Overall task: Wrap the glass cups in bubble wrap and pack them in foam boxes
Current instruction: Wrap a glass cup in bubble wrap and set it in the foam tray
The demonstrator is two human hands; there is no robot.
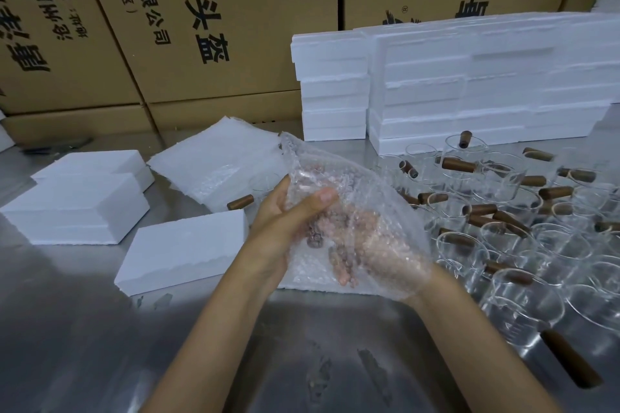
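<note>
Pinching the bubble wrap sheet [352,211] with my left hand [285,214], thumb across its near face, I hold it above the steel table [100,345]. My right hand [375,251] sits beneath the sheet, blurred through it, so I cannot tell its hold. Glass cups [523,245] with brown handles crowd at three o'clock; closed foam boxes [183,250] lie at nine, more stacked at one.
</note>
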